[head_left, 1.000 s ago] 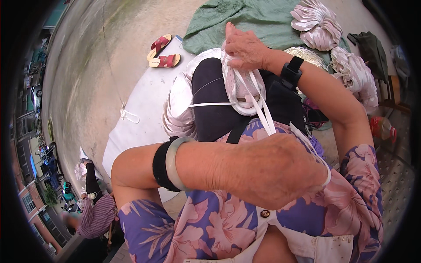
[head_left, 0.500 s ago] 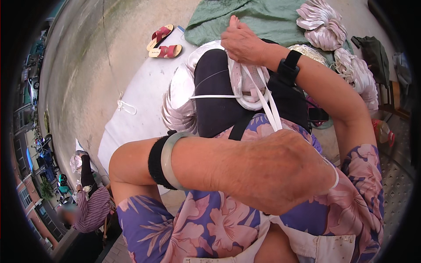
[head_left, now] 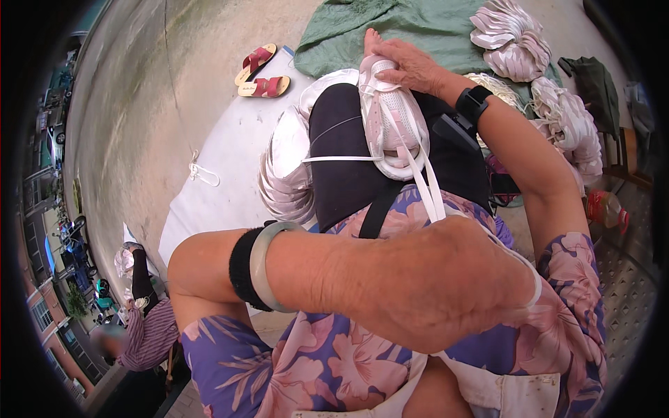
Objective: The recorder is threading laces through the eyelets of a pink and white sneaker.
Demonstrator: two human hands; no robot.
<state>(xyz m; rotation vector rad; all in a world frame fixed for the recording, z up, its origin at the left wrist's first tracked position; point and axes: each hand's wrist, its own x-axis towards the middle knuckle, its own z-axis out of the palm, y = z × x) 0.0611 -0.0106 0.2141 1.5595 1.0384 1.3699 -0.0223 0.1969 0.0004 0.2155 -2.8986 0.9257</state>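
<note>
A pale pink and white shoe upper (head_left: 394,125) with a mesh panel lies lengthwise on my dark-trousered lap. My right hand (head_left: 411,65) grips its far end, with the thumb on top and the fingers curved over it. Nearer my body, my left hand (head_left: 435,285) is closed in a fist on white shoelaces (head_left: 425,184), which run taut from the upper to it. A loop of lace shows past the left hand's knuckles; its fingertips are hidden underneath. Another thin white cord (head_left: 341,159) stretches sideways across my thigh to the upper.
Stacked pale uppers (head_left: 282,171) stand left of my leg on a white sheet (head_left: 209,209). More bundles (head_left: 512,42) lie at upper right by a green cloth (head_left: 432,35). Red sandals (head_left: 265,86) sit on the sheet's far edge. A person in a striped top (head_left: 150,333) sits at far left.
My right hand has opened out from a bunched grip and shifted slightly right, onto the upper's far end, uncovering more of it. The left fist stays nearly in place, still holding the laces.
</note>
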